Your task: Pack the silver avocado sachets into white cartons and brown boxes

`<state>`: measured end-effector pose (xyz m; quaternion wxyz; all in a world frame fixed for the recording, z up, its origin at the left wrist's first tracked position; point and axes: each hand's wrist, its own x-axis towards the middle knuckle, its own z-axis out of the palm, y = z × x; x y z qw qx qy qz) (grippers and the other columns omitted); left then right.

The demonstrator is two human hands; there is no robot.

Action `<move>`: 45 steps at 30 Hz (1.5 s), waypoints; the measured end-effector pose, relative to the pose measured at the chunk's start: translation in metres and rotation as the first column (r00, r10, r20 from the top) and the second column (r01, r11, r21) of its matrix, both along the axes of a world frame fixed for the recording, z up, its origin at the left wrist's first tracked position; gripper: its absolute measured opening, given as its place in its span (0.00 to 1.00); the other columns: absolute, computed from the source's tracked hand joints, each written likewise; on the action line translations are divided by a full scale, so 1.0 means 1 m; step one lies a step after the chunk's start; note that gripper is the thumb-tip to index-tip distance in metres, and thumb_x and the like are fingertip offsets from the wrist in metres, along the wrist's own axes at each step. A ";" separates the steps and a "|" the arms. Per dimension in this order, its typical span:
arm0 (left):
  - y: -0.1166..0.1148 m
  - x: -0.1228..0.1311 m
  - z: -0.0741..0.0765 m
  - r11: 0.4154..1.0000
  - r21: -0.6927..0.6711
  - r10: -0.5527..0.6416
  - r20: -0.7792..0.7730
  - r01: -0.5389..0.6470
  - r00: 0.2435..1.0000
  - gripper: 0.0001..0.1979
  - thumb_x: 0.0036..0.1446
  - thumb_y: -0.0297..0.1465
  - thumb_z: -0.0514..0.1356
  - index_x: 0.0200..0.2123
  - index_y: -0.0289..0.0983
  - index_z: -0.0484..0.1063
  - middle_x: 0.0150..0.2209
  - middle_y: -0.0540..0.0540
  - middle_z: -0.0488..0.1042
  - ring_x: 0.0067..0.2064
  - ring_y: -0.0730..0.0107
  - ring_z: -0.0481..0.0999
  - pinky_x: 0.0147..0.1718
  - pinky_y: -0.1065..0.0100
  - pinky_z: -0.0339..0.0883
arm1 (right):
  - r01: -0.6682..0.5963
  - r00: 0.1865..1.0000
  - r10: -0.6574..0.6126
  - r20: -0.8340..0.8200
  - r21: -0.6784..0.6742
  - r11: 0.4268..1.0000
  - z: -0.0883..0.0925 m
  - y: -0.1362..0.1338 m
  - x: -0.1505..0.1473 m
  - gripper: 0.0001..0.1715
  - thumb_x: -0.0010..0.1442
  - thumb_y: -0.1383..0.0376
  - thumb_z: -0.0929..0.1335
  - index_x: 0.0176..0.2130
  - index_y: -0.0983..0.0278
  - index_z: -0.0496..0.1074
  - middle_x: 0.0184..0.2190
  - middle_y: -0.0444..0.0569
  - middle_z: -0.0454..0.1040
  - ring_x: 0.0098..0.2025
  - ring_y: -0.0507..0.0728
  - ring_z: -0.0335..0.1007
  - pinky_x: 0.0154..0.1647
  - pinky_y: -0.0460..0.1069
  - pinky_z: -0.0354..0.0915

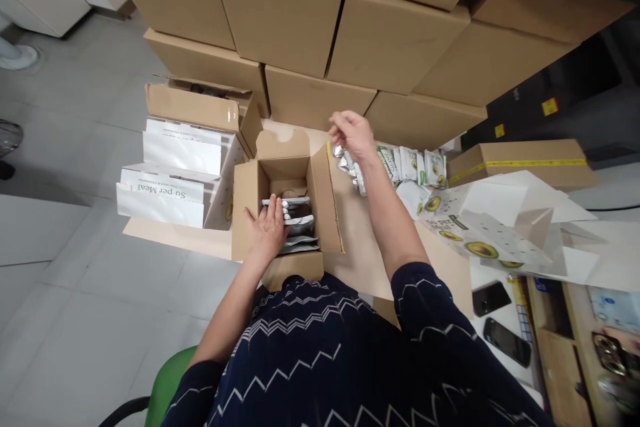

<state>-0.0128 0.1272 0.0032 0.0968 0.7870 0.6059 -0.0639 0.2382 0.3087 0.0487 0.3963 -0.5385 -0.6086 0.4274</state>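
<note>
An open cardboard box (pixel 246 200) stands in front of me with its flaps folded out. Inside it, several flat pouches (pixel 300 245) and white-ended sachets stand in a row. My left hand (pixel 270 227) reaches over the box's left side, fingers stretched out flat against the packets. Above the table beyond the box's right flap, my right hand (pixel 353 136) is raised with curled fingers. Whatever those fingers may hold is hidden. Just under and beside it lies a pile of silver and printed sachets (pixel 387 159), some marked with an avocado.
Stacked cartons (pixel 280 10) wall off the back. White printed boxes (pixel 170 190) and an opened carton (pixel 193 107) stand left. Avocado-printed packaging (pixel 487 237) lies right, before a taped carton (pixel 525 161). Two phones (pixel 507 341) rest lower right; a green chair (pixel 167 383) is lower left.
</note>
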 end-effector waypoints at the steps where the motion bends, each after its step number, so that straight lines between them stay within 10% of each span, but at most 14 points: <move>1: 0.000 0.000 0.000 1.000 0.000 0.001 0.004 -0.001 1.000 0.34 0.64 0.33 0.51 0.72 0.35 0.48 0.73 0.34 0.47 0.64 0.44 0.65 0.64 0.25 0.37 | 0.153 0.986 -0.150 0.077 -0.028 0.988 -0.013 0.007 0.015 0.23 0.67 0.53 0.64 0.54 0.63 0.70 0.39 0.50 0.78 0.38 0.52 0.74 0.40 0.47 0.71; 4: -0.001 0.001 0.001 1.000 0.000 0.010 0.011 -0.010 1.000 0.34 0.64 0.33 0.51 0.72 0.34 0.49 0.73 0.34 0.47 0.64 0.44 0.65 0.63 0.25 0.37 | 0.402 0.804 -0.283 0.523 -0.126 0.907 -0.049 0.015 0.044 0.26 0.68 0.56 0.62 0.58 0.69 0.68 0.46 0.59 0.75 0.47 0.59 0.73 0.49 0.52 0.69; 7: -0.001 0.001 0.001 1.000 0.004 0.006 0.016 -0.006 1.000 0.34 0.64 0.33 0.51 0.72 0.33 0.49 0.72 0.33 0.48 0.64 0.44 0.66 0.63 0.25 0.38 | 0.381 0.532 -0.103 0.841 -0.130 0.915 -0.069 0.010 0.044 0.35 0.68 0.58 0.63 0.69 0.68 0.55 0.61 0.70 0.62 0.57 0.67 0.66 0.56 0.57 0.63; 10: -0.002 0.000 0.002 1.000 0.010 -0.001 0.017 0.000 1.000 0.34 0.64 0.33 0.52 0.72 0.35 0.49 0.72 0.33 0.48 0.64 0.43 0.66 0.63 0.25 0.38 | 0.220 0.319 0.012 0.948 -0.086 0.972 -0.076 0.012 0.027 0.39 0.69 0.59 0.62 0.73 0.57 0.44 0.70 0.70 0.46 0.61 0.71 0.60 0.58 0.60 0.58; 15: -0.002 -0.001 0.003 1.000 -0.009 0.012 0.011 -0.012 1.000 0.35 0.63 0.33 0.53 0.72 0.36 0.50 0.72 0.34 0.48 0.64 0.44 0.66 0.64 0.26 0.39 | 0.147 0.236 0.039 0.971 -0.076 0.986 -0.078 0.045 0.014 0.37 0.69 0.60 0.62 0.72 0.54 0.48 0.64 0.68 0.55 0.61 0.70 0.58 0.56 0.62 0.58; 23: -0.003 -0.001 0.003 1.000 -0.010 0.015 0.026 -0.015 1.000 0.34 0.63 0.32 0.52 0.71 0.36 0.51 0.73 0.35 0.49 0.63 0.45 0.66 0.64 0.26 0.38 | 0.348 0.430 -0.039 0.902 -0.126 0.929 -0.077 0.059 0.038 0.23 0.66 0.70 0.61 0.59 0.70 0.69 0.57 0.71 0.66 0.54 0.65 0.73 0.54 0.57 0.66; 31: -0.002 -0.001 0.004 1.000 -0.003 0.012 0.047 -0.012 0.999 0.34 0.63 0.32 0.52 0.72 0.36 0.50 0.72 0.34 0.49 0.63 0.45 0.66 0.64 0.25 0.38 | 0.498 0.625 -0.354 0.695 -0.006 0.867 -0.055 0.011 0.103 0.43 0.52 0.77 0.66 0.67 0.71 0.61 0.53 0.61 0.76 0.58 0.63 0.71 0.63 0.60 0.63; 36: -0.003 -0.001 0.006 1.000 0.011 0.006 0.053 -0.006 0.999 0.34 0.64 0.33 0.52 0.72 0.35 0.49 0.72 0.34 0.50 0.64 0.45 0.66 0.63 0.25 0.39 | 0.303 0.771 -0.416 0.482 0.297 0.906 0.014 -0.016 0.113 0.32 0.56 0.71 0.67 0.60 0.62 0.72 0.57 0.53 0.75 0.60 0.62 0.70 0.66 0.60 0.60; 41: -0.002 0.000 0.011 1.000 -0.015 -0.001 0.022 0.001 1.000 0.34 0.65 0.34 0.53 0.72 0.39 0.49 0.72 0.34 0.50 0.64 0.44 0.66 0.64 0.27 0.39 | 0.104 0.892 -0.323 0.317 0.551 0.828 0.104 -0.052 0.074 0.34 0.62 0.64 0.67 0.66 0.56 0.64 0.55 0.48 0.74 0.50 0.60 0.76 0.54 0.59 0.71; 45: -0.002 0.001 0.013 1.000 -0.020 0.001 0.009 -0.001 1.000 0.34 0.65 0.35 0.53 0.72 0.39 0.48 0.73 0.34 0.50 0.64 0.44 0.67 0.64 0.27 0.39 | -0.059 0.947 -0.113 0.301 0.508 0.859 0.131 -0.068 0.025 0.18 0.65 0.62 0.65 0.53 0.60 0.76 0.40 0.45 0.78 0.38 0.55 0.76 0.42 0.52 0.72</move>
